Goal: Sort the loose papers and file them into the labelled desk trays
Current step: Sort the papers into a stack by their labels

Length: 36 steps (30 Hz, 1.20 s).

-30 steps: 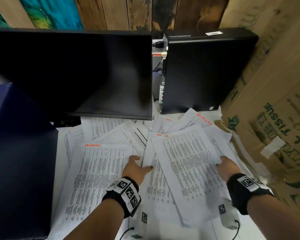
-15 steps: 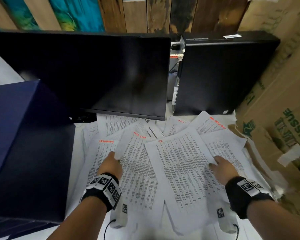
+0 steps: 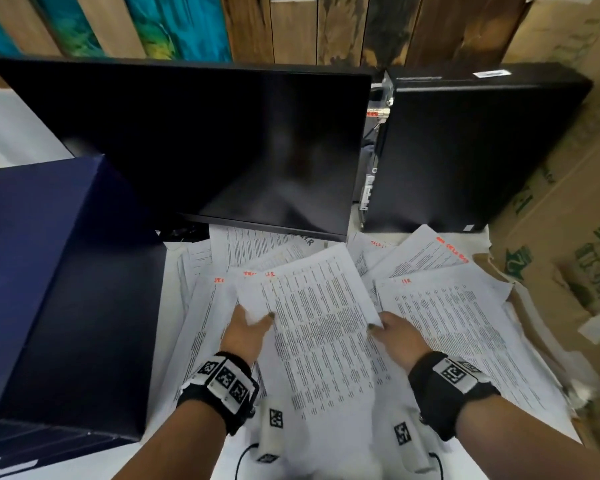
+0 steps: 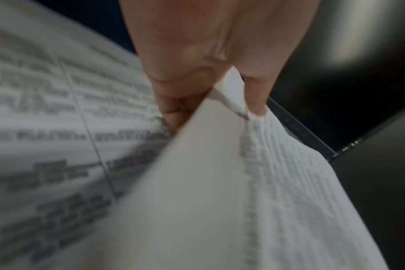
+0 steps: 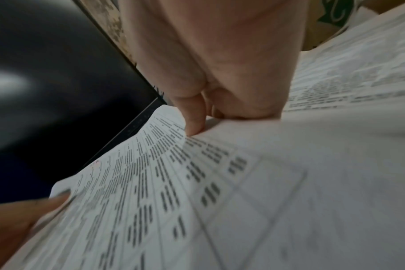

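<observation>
Papers (image 3: 447, 317) lay spread before the monitor (image 3: 201, 147); the left hand (image 3: 248, 332) and right hand (image 3: 397, 336) each pinched an edge of one printed sheet (image 3: 321, 323), lifted above the rest.

white desk (image 3: 174, 271) carries scattered papers (image 3: 465, 317), monitor (image 3: 222, 150), computer (image 3: 465, 150).

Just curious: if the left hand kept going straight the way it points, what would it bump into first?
Probably the monitor. The left hand, pinching the sheet, points over the papers toward its lower edge; depth is unclear.
</observation>
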### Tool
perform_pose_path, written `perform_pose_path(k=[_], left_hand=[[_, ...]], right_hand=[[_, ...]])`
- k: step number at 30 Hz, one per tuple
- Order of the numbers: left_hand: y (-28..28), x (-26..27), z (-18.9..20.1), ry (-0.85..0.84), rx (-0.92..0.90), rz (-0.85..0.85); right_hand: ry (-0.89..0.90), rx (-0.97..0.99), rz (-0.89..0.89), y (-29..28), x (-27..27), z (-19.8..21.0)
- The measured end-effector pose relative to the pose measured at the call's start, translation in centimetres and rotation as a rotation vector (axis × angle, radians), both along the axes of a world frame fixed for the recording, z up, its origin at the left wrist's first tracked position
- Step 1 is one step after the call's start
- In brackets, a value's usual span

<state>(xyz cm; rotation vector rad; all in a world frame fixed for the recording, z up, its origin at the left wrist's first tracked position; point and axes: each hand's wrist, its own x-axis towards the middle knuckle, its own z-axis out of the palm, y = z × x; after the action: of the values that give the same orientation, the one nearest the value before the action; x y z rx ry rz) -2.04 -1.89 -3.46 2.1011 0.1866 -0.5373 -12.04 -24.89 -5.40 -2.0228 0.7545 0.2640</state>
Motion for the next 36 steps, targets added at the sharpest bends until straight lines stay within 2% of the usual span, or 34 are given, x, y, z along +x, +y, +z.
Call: perform_pose_path(k=[2,4,6,8,10,13,18,21,23,27,29,32,36], left_hand=[[0.2,0.6,-0.4,0.005,0.046,0.014],[0.9,1.8,-1.0,-0.051,0.172,-0.011],[1.6,3.0,-1.3,-0.114,0.244,-0.040],[2.3,4.1,-1.6,-0.069,0.221,-0.062],[2.4,4.8,-1.6,-0.003,0.207,-0.085],[2.0,5.2,-1.6,-0.014,0.201,-0.083],[1.4,5.9,-2.4,-0.010,0.139,-0.078],[1.4,6.3,-2.5,-0.020,0.118,-0.080],[1.4,6.4,-2.4,-0.035,0.115,-0.075],[1.3,6.2,-2.0,-0.065,0.125,-0.061],[1.2,5.9,-1.9,-0.064,0.058,-0.063],[0.5,5.0,-1.3,-0.044,-0.106,-0.047],[-0.9,3.2,-0.1,-0.007,-0.291,-0.054]], right_hand=[[-0.032,0.018,-0.028,-0.6,0.5,0.2],[-0.088,0.031,-0.070,-2.1,1.3,0.1],[-0.078,-0.153,-0.001,-3.7,2.2,0.7],[-0.017,-0.311,0.095,-5.1,3.1,1.3],[0.080,-0.357,0.220,-6.2,3.8,1.5],[0.198,-0.410,0.384,-7.1,4.5,1.4],[0.260,-0.487,0.396,-7.3,5.3,1.2],[0.209,-0.521,0.362,-7.5,5.2,1.5],[0.185,-0.519,0.402,-7.9,4.9,1.7],[0.120,-0.350,0.426,-7.4,4.1,4.4],[0.054,-0.298,0.398,-6.4,4.4,6.4],[-0.037,-0.396,0.417,-4.2,5.7,8.9],[-0.178,-0.362,0.415,0.1,7.8,9.7]])
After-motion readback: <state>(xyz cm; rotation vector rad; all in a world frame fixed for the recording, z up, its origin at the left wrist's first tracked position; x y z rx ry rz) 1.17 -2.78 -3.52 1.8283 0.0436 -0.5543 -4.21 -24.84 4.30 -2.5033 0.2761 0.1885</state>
